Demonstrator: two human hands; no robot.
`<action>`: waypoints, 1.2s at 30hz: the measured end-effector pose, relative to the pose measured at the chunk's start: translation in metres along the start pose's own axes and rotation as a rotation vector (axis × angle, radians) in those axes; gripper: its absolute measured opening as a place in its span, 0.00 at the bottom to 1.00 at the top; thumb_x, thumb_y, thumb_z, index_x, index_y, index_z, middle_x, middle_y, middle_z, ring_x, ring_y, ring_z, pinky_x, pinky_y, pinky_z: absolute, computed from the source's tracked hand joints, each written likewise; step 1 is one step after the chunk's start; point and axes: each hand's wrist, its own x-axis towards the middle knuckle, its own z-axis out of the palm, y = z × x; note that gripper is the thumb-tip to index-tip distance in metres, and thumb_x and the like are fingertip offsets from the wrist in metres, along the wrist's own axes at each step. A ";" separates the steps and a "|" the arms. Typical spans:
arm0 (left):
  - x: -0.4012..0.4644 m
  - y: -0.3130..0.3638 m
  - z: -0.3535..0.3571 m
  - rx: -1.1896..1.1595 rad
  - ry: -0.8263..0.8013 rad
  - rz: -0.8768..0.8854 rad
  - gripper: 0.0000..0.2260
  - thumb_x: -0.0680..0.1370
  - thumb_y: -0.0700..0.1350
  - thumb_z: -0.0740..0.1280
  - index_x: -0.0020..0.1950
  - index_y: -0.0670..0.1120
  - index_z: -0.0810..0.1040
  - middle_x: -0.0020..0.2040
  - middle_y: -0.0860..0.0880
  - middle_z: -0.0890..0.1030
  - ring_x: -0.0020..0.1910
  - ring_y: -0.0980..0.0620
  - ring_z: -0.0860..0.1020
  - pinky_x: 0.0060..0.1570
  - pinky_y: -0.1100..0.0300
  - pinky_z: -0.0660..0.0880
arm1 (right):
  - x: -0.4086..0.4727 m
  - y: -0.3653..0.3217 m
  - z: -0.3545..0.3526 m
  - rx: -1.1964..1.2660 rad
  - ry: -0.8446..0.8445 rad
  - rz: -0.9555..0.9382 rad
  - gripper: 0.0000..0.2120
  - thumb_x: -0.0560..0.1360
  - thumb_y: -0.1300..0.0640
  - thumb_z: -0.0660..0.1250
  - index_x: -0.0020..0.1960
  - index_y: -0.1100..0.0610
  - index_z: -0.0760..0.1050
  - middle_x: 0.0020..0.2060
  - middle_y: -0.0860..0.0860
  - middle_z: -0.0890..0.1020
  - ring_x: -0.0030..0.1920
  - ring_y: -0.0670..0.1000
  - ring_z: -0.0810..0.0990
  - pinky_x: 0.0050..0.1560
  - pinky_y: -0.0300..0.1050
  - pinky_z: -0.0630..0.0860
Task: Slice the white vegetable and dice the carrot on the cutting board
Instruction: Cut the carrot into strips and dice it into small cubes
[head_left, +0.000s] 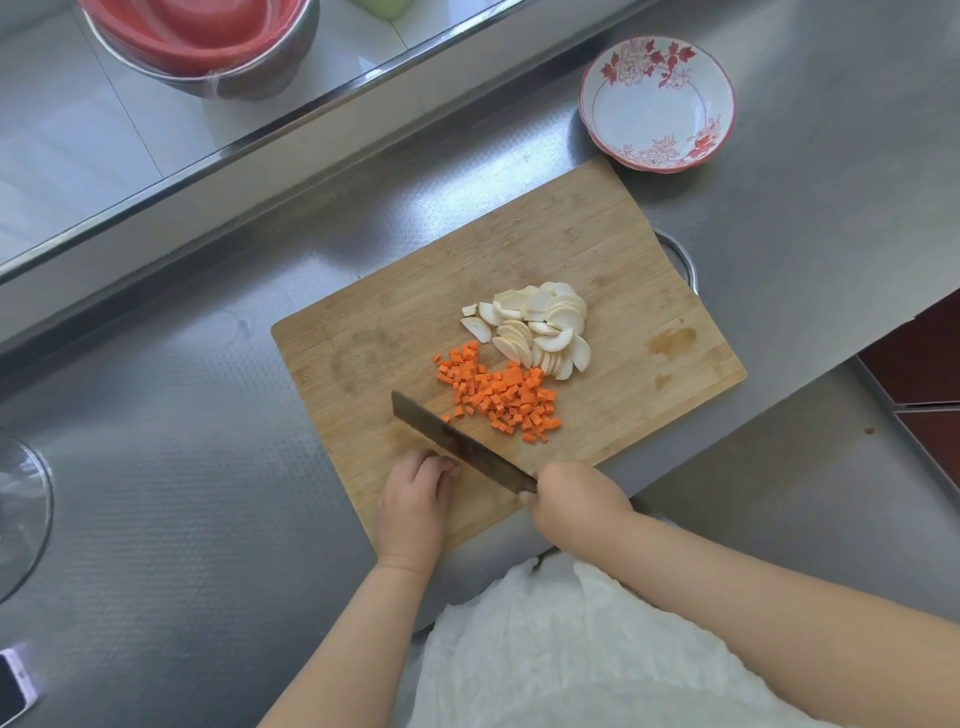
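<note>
While knife (462, 444) cuts, bowl (657, 104) beyond board (597, 228)

The right hand (574, 501) hides the knife (457, 441) handle; the left hand's (415, 499) fingertips (curled under) stay unseen.

A white bowl with red flowers (657, 101) stands on the steel counter (805, 218); a metal basin (208, 57) holding red bowls sits at top left; white cloth (561, 654) lies nearest the camera.

White vegetable slices (535, 330) lie heaped mid cutting board (597, 244); orange carrot dice (501, 397) spread just nearer and left, touching them.
</note>
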 end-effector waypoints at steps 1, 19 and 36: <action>0.000 0.000 0.000 -0.009 0.001 0.009 0.12 0.77 0.48 0.63 0.43 0.41 0.81 0.42 0.48 0.78 0.42 0.48 0.75 0.38 0.54 0.74 | 0.002 0.003 0.000 0.087 -0.007 0.012 0.12 0.81 0.51 0.59 0.45 0.58 0.73 0.36 0.52 0.77 0.41 0.55 0.78 0.36 0.44 0.70; -0.006 -0.004 -0.005 0.009 -0.013 0.000 0.15 0.77 0.49 0.61 0.46 0.40 0.81 0.45 0.43 0.80 0.43 0.41 0.78 0.35 0.51 0.78 | -0.030 -0.007 -0.002 -0.224 0.013 -0.124 0.09 0.77 0.64 0.57 0.53 0.59 0.74 0.47 0.57 0.80 0.45 0.58 0.78 0.27 0.43 0.61; -0.007 0.001 -0.008 -0.019 -0.022 -0.046 0.07 0.76 0.45 0.68 0.42 0.42 0.81 0.42 0.49 0.77 0.42 0.52 0.73 0.41 0.64 0.68 | -0.004 0.005 0.005 0.099 0.011 0.007 0.12 0.80 0.49 0.59 0.46 0.56 0.73 0.34 0.50 0.74 0.38 0.54 0.76 0.36 0.45 0.72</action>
